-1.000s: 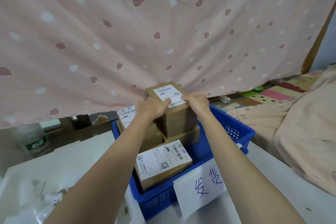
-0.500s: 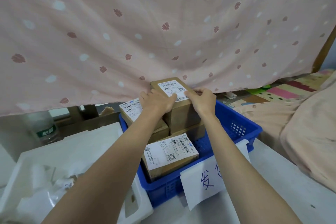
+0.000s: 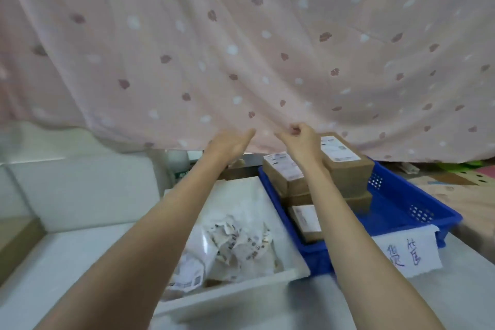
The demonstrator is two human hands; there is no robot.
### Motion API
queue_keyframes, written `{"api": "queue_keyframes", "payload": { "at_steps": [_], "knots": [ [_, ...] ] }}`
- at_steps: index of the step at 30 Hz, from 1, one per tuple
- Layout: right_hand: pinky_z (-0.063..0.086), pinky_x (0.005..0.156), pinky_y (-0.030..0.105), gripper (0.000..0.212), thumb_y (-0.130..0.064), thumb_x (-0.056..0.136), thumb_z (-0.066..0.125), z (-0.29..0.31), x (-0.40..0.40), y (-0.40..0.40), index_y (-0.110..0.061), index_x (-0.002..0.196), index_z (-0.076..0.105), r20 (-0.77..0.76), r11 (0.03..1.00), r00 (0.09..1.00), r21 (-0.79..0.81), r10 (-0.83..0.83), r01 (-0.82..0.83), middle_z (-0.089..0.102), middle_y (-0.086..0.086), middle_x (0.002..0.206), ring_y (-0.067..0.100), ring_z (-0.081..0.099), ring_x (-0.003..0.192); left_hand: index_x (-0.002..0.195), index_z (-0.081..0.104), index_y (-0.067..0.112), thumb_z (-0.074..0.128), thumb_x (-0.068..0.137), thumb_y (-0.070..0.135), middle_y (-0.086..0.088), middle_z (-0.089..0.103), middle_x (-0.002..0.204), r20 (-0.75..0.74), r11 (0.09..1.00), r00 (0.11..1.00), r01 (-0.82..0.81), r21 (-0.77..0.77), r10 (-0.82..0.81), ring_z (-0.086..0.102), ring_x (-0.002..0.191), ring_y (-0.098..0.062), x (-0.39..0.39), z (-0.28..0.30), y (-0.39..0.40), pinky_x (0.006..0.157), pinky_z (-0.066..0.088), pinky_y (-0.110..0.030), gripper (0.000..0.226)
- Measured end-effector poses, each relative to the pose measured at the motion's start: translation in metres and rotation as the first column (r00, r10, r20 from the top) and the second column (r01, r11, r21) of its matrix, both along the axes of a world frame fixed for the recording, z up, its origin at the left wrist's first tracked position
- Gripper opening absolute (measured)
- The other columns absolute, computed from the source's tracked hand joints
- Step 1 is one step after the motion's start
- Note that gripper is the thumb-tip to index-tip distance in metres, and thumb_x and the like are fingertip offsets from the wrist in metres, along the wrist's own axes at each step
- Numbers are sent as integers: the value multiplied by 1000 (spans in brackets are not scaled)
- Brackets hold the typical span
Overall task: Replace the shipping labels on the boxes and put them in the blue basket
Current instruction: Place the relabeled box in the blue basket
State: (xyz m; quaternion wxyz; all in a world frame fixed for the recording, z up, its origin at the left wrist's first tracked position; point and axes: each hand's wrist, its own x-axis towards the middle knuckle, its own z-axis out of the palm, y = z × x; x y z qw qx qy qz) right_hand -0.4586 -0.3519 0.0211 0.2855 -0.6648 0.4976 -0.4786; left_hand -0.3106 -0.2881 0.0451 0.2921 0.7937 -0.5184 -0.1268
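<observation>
- Picture quality: soft with motion blur; print on every label is unreadable.
- Pink curtain: fills the upper two thirds of the frame; hides whatever stands behind it.
- Blue basket: right of centre; its near left corner is covered by the right forearm.
- Top box: brown carton with a white label, highest of the stack in the basket's far part; its left end is hidden behind the right hand.
- Second labelled box: just left of the top box, partly crossed by the forearm.
- Front box: low in the basket, label facing up, right side cut off by the forearm.
- Paper sign: hangs on the basket's near wall; handwritten blue characters, blurred.
- White bin: lower centre, holding crumpled peeled labels.
- Left hand: raised at frame centre, fingers straight and released, holding nothing.
- Right hand: raised beside it, just in front of the top box, fingers curled inward; whether they pinch anything cannot be made out.
</observation>
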Motion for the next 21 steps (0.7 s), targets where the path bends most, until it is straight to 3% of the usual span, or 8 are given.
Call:
{"api": "queue_keyframes", "payload": {
  "at_steps": [5, 9, 17, 21],
  "knots": [
    [43, 103, 40, 63, -46, 84, 70, -4, 104, 70, -15, 137, 52, -136, 962, 952, 51, 274, -270, 54, 6, 137, 25, 52, 124, 150, 34, 7, 45, 97, 58, -16, 33, 156, 81, 988, 985, -152, 16, 150, 35, 141, -35, 110, 1, 107, 112, 30, -41, 75],
    [42, 104, 36, 65, -44, 86, 70, -12, 180, 122, -14, 141, 49, -218, 895, 869, 79, 445, -439, 50, 5, 142, 24, 48, 128, 150, 26, -1, 44, 92, 67, -19, 35, 154, 161, 925, 932, -348, 151, 324, 38, 139, -35, 185, -16, 181, 108, 34, -41, 90],
    [40, 108, 40, 71, -48, 85, 69, -24, 297, 196, -14, 143, 45, -299, 806, 750, 171, 590, -566, 49, 9, 144, 25, 47, 131, 143, 36, 0, 45, 92, 67, -16, 46, 146, 201, 829, 842, -533, 166, 501, 48, 130, -35, 276, -41, 282, 98, 42, -41, 85],
    [38, 108, 39, 72, -47, 87, 68, -33, 347, 228, -10, 143, 44, -303, 775, 714, 215, 631, -594, 50, 11, 142, 27, 46, 131, 145, 32, -1, 44, 91, 68, -16, 40, 150, 187, 794, 812, -582, 178, 553, 40, 136, -34, 313, -47, 321, 106, 37, -42, 89]
  ]
}}
